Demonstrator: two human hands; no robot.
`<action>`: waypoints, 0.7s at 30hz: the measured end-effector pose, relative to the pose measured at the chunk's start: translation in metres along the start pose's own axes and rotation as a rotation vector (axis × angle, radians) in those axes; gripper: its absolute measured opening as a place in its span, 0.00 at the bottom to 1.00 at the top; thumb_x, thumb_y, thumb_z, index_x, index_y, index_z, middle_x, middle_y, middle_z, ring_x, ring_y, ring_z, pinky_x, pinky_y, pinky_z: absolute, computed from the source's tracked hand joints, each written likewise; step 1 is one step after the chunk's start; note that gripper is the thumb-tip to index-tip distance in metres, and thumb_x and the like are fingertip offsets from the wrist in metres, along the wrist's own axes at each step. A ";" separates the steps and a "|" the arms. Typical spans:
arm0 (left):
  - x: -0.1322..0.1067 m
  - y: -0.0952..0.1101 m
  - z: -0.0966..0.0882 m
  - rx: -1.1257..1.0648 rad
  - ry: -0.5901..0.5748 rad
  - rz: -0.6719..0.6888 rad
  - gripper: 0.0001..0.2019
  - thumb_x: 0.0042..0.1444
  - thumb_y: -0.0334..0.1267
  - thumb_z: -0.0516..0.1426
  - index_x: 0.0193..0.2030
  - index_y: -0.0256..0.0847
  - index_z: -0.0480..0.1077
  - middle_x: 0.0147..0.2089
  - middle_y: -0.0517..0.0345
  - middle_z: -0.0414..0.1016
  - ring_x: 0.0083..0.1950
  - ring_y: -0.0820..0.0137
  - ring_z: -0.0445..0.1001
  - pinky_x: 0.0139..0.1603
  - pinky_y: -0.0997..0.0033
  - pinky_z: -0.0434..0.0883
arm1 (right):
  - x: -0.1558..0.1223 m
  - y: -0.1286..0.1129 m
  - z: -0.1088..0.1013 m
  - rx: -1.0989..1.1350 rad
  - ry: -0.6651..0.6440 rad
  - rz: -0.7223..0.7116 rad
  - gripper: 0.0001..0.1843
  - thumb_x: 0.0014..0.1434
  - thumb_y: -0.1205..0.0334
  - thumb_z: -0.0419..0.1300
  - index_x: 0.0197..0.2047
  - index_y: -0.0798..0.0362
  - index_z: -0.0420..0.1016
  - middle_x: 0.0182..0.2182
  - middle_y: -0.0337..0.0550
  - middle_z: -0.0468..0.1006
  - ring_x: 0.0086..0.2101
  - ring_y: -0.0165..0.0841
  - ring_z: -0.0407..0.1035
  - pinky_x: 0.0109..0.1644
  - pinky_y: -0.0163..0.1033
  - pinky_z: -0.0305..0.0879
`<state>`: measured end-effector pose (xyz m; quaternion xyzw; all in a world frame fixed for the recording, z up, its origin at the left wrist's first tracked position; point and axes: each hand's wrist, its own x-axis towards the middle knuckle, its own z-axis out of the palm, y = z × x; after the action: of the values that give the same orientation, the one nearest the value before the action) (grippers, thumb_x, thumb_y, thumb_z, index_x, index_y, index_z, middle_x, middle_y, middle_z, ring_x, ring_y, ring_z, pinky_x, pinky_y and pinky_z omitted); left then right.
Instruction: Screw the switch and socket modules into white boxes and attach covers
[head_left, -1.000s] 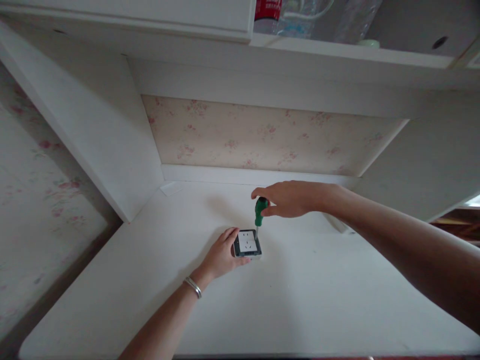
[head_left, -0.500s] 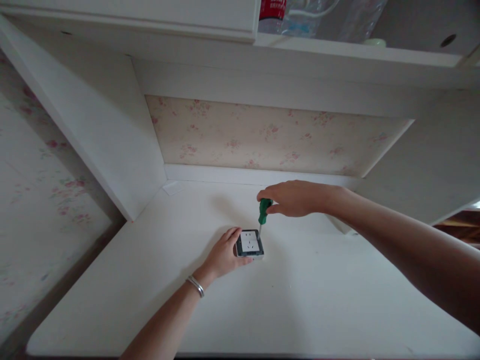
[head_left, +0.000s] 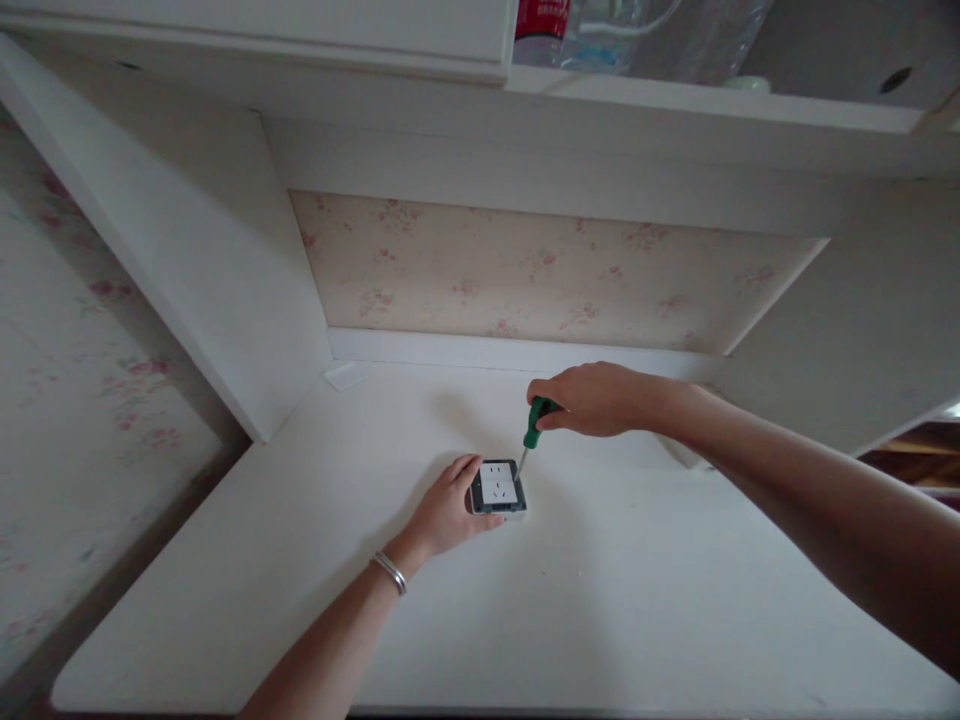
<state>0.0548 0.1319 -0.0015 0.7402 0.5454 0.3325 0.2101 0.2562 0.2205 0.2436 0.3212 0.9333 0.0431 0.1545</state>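
A square power socket [head_left: 498, 485] with a white face and a dark frame lies on the white desk top [head_left: 637, 590]. My left hand [head_left: 448, 508] grips its left side, thumb along the near edge and fingers at the far left corner. In my right hand [head_left: 592, 400] is a green-handled screwdriver [head_left: 533, 425], its handle held from above. The thin shaft slants down and left, and its tip meets the right side of the socket's dark frame. Too small to make out is any screw under the tip.
Above hangs a white cabinet [head_left: 262, 40] with an open shelf holding plastic bottles [head_left: 600, 35]. White side panels stand left [head_left: 172, 240] and right [head_left: 847, 330]. A small pale flat piece [head_left: 345, 376] lies at the back left corner.
My right hand has shifted slightly right, so the screwdriver leans further to the right while its tip stays on the frame. My left hand and the socket keep their place.
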 end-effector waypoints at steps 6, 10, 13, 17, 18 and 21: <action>0.000 0.001 0.000 0.004 0.011 -0.018 0.44 0.44 0.55 0.64 0.65 0.43 0.54 0.65 0.50 0.55 0.65 0.56 0.55 0.65 0.57 0.57 | 0.006 -0.006 0.001 -0.093 0.037 0.071 0.30 0.57 0.35 0.45 0.42 0.51 0.73 0.33 0.54 0.77 0.33 0.46 0.72 0.30 0.41 0.57; -0.001 0.003 -0.001 0.000 -0.005 -0.027 0.44 0.44 0.55 0.64 0.65 0.43 0.53 0.66 0.50 0.54 0.65 0.56 0.56 0.65 0.58 0.58 | 0.008 -0.007 0.001 0.058 0.010 0.019 0.25 0.57 0.39 0.49 0.49 0.46 0.68 0.36 0.49 0.78 0.33 0.42 0.72 0.30 0.39 0.57; -0.001 0.004 -0.002 -0.006 -0.009 -0.030 0.43 0.44 0.54 0.64 0.65 0.43 0.53 0.66 0.50 0.54 0.65 0.56 0.55 0.65 0.58 0.58 | 0.006 -0.005 0.002 0.171 -0.007 -0.060 0.20 0.58 0.45 0.51 0.50 0.44 0.66 0.38 0.44 0.78 0.33 0.37 0.71 0.30 0.36 0.57; -0.001 0.004 -0.002 -0.019 -0.014 -0.031 0.43 0.45 0.53 0.64 0.65 0.44 0.53 0.66 0.50 0.53 0.65 0.56 0.56 0.64 0.58 0.58 | 0.005 -0.004 0.004 0.099 0.025 0.002 0.21 0.58 0.42 0.50 0.46 0.46 0.68 0.35 0.45 0.78 0.32 0.38 0.71 0.29 0.36 0.55; -0.001 0.003 -0.002 -0.020 -0.015 -0.032 0.43 0.45 0.53 0.64 0.65 0.44 0.53 0.66 0.50 0.53 0.65 0.56 0.56 0.64 0.58 0.58 | 0.005 -0.005 0.004 0.074 0.030 0.020 0.22 0.58 0.41 0.49 0.46 0.46 0.68 0.35 0.46 0.78 0.31 0.39 0.71 0.29 0.37 0.55; -0.001 0.002 0.000 -0.021 -0.009 -0.030 0.43 0.44 0.53 0.64 0.65 0.45 0.53 0.66 0.52 0.53 0.65 0.56 0.55 0.65 0.58 0.58 | 0.005 -0.006 0.004 0.003 0.057 0.072 0.25 0.57 0.38 0.48 0.45 0.48 0.69 0.34 0.49 0.78 0.32 0.42 0.71 0.29 0.38 0.57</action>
<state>0.0556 0.1307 -0.0001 0.7312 0.5518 0.3317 0.2255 0.2499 0.2184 0.2376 0.3536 0.9252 0.0561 0.1259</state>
